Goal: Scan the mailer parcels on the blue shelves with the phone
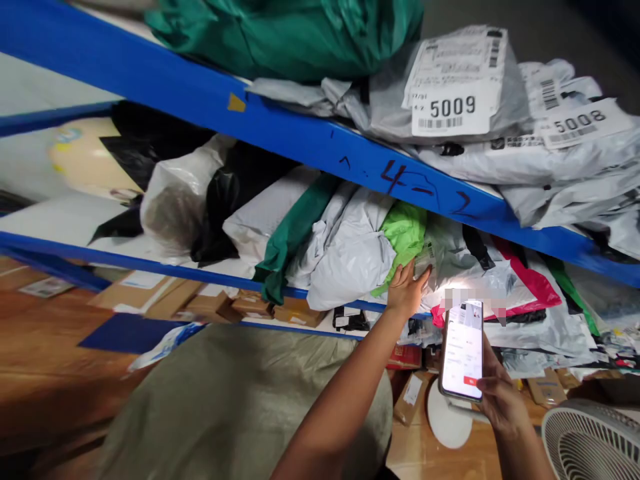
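Note:
My left hand (pixel 406 293) reaches onto the middle shelf, its fingers apart against the parcels. Beside its fingertips are a bright green bag (pixel 407 230) and a pale plastic parcel (pixel 443 243) with a label. My right hand (pixel 497 393) is wrapped round a smartphone (pixel 463 353), thumb near a red button on its lit screen. Light shines from the phone's upper end onto the parcels. To the left of the green bag lies a crumpled white mailer bag (pixel 350 257). A pink-edged parcel (pixel 537 283) lies behind the phone.
Above, a blue shelf beam (pixel 300 150) crosses the view. The upper shelf bears a dark green bag (pixel 290 37) and grey parcels labelled 5009 (pixel 453 107) and 5008 (pixel 580 123). Cardboard boxes (pixel 145 293) sit low down. A large greenish-grey sack (pixel 250 400) and a fan (pixel 595 440) stand nearby.

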Demonstrator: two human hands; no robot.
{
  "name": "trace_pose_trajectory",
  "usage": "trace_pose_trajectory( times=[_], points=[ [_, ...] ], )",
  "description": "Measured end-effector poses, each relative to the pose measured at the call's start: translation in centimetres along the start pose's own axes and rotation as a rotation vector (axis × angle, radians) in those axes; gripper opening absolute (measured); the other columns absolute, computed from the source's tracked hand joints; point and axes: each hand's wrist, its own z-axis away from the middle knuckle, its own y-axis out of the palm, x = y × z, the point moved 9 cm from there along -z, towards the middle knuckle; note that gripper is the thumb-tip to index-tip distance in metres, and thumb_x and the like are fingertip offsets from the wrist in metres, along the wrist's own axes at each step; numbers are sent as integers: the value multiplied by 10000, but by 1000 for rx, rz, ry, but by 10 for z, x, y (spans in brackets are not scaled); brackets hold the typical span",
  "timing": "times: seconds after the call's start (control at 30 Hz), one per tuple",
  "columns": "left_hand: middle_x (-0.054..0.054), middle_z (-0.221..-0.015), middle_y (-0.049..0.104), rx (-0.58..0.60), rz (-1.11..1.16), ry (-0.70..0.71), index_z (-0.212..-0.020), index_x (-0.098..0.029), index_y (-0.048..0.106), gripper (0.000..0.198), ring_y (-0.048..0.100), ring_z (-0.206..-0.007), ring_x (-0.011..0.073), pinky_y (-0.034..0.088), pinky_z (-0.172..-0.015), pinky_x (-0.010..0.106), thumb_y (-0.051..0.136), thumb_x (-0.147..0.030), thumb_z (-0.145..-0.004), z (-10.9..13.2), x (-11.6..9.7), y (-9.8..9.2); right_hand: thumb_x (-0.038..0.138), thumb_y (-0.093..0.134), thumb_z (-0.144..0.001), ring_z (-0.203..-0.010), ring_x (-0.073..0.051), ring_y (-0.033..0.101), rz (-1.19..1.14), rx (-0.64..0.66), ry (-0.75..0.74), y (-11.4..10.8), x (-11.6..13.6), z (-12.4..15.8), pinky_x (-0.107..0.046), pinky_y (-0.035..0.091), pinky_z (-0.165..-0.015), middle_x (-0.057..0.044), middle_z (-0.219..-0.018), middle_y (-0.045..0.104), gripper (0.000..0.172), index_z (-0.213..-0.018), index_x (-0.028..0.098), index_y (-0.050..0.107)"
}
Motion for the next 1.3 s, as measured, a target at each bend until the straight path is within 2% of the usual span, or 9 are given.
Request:
trace_pose_trajectory(
  times=[0.17,0.33,0.5,0.6,0.73,0.83,1.0,1.1,1.3],
  points=[
    [113,-1494,506,24,-34,163,-1369,-330,602,507,399,-1431,271,302,-1190,502,511,-138,-908,22,-11,-28,99,699,-565,-1238,-300,617,-79,14,-29,35,11,33,-481,471,-1011,-17,-1339,682,982,-1458,407,434],
    [171,-1488,456,-213,91,55,-1411,-189,533,528,461,-1373,290,405,-1131,433,504,-139,-887,32,0,-79,63,702,-499,-1148,-301,663,-143,-6,-86,57,17,76,-432,540,-899,-44,-1323,688,1056,-1473,364,424],
    [324,-1537,284,-329,207,-117,-1525,31,202,877,360,-1425,386,362,-1153,470,647,-234,-817,22,4,-90,73,744,-531,-1156,-285,664,-192,-64,-173,42,17,108,-397,558,-875,-42,-1372,658,1069,-1493,373,389],
    [297,-1476,396,-369,248,-274,-1490,2,323,730,443,-1359,369,408,-1109,459,605,-224,-856,13,10,-93,80,779,-555,-1194,-305,648,-171,-39,-204,22,23,114,-440,551,-921,-55,-1389,648,1084,-1510,375,360],
    [179,-1195,623,-286,173,-210,-1130,-151,703,313,572,-1175,329,464,-1021,499,470,-166,-923,4,-16,-82,113,803,-600,-1195,-319,650,-156,-7,-207,-18,34,103,-468,551,-916,-77,-1395,643,1099,-1538,382,297],
    [165,-1383,525,-279,69,-93,-853,-189,754,165,338,-1405,429,303,-1124,634,591,-162,-843,3,-44,-63,137,815,-610,-1236,-300,627,-182,21,-190,-51,40,81,-455,504,-983,-62,-1443,604,1141,-1552,412,234],
    [235,-1345,547,-410,140,-254,-1103,-95,668,294,497,-1319,329,421,-1091,473,472,-156,-892,-5,-16,-58,182,800,-597,-1155,-327,677,-284,134,-47,-79,32,37,-470,507,-954,-94,-1401,637,1132,-1562,369,237],
    [225,-1388,541,-376,156,-443,-1327,-103,558,440,572,-1240,315,476,-1026,443,448,-184,-908,-10,22,-67,173,763,-613,-1100,-321,706,-320,178,32,-74,23,17,-440,533,-904,-85,-1367,665,1045,-1539,367,318],
    [140,-1468,510,-188,265,-133,-1281,-164,581,428,465,-1370,260,358,-1163,402,519,-215,-860,-26,27,-63,248,777,-613,-968,-374,749,-337,212,163,-19,0,-13,-528,551,-863,-121,-1170,767,879,-1446,297,500]
  ],
)
